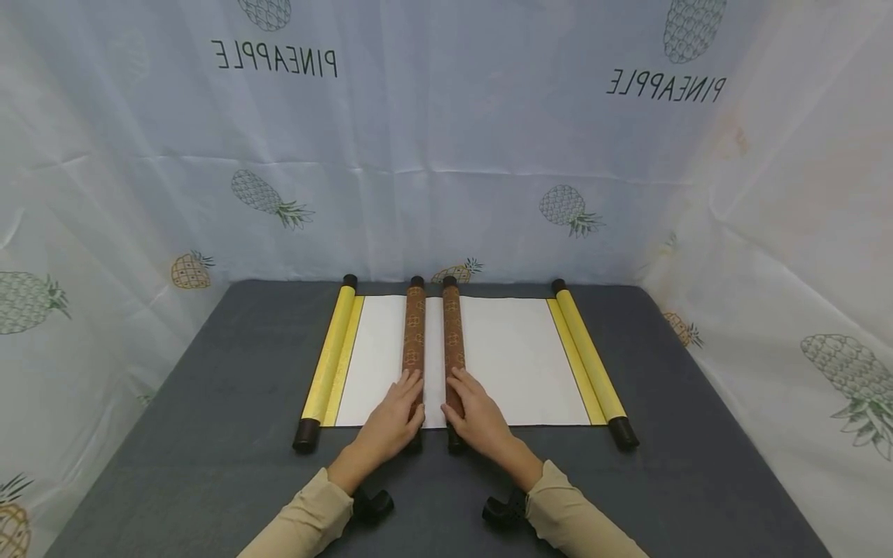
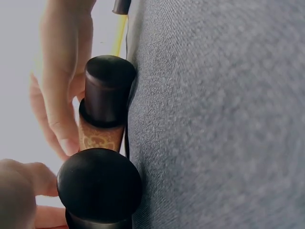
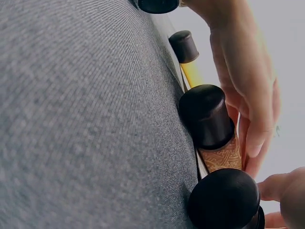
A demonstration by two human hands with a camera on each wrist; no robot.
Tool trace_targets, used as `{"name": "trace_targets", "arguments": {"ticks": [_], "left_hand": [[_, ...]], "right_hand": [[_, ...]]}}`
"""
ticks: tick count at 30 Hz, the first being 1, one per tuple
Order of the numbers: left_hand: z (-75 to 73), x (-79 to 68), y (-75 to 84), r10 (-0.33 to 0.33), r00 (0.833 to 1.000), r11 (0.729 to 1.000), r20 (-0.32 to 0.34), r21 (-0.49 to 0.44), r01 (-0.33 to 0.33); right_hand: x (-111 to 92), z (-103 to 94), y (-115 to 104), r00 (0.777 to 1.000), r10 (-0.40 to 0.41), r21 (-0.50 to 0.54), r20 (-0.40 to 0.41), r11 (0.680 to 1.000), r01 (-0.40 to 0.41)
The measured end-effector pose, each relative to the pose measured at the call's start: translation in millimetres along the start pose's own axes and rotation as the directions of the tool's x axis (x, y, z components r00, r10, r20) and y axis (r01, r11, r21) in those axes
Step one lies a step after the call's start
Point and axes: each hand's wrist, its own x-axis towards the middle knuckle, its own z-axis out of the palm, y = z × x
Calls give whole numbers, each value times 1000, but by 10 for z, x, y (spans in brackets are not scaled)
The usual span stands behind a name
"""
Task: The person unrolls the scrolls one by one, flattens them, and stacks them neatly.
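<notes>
A brown patterned roll (image 1: 415, 333) with black end knobs lies on white paper (image 1: 377, 356). My left hand (image 1: 391, 422) rests on its near part, fingers extended over the top. Parallel to it and a small gap to the right lies a second brown roll (image 1: 453, 329), also with black knobs. My right hand (image 1: 484, 418) rests on that one near its front end, thumb toward the gap. The left wrist view shows the near black knob (image 2: 100, 186) beside my left thumb; the right wrist view shows the other black knob (image 3: 224, 198) close to my right thumb.
A yellow roll (image 1: 328, 356) with black ends borders the paper on the left. Another yellow roll (image 1: 593, 356) borders it on the right. Everything lies on a dark grey cloth-covered table (image 1: 209, 434). White pineapple-print curtains (image 1: 446, 116) hang behind and at both sides.
</notes>
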Motion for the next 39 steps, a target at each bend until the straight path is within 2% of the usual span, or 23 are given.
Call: {"name": "trace_targets", "arguments": {"ticks": [5,10,15,22,29,39], "left_hand": [[-27,-5,-3,9,999,999,-40,52,-7],[-41,-8,-22,-7,998,999,-64,38,9],[-44,-21,-36,-30,997,1000,-77,6,31],[-33,-26,-66,2,992,1000,-127,24,1],[-51,-30,-77,-18,995,999,-95,27,20],[-85,-33,-87,-43,995,998,-85,42,47]], "right_hand": [[-6,14,30,999,-21,-47,-47,999,19],[-13,-4,58,997,-25,-54,-74,998,21],[-20,-39,76,998,-15,-19,-64,1000,14],[-22,-40,94,999,-22,5,-33,1000,22],[-32,-39,92,1000,8,51,2,999,-8],[-20,-59,99,999,39,9,20,999,-39]]}}
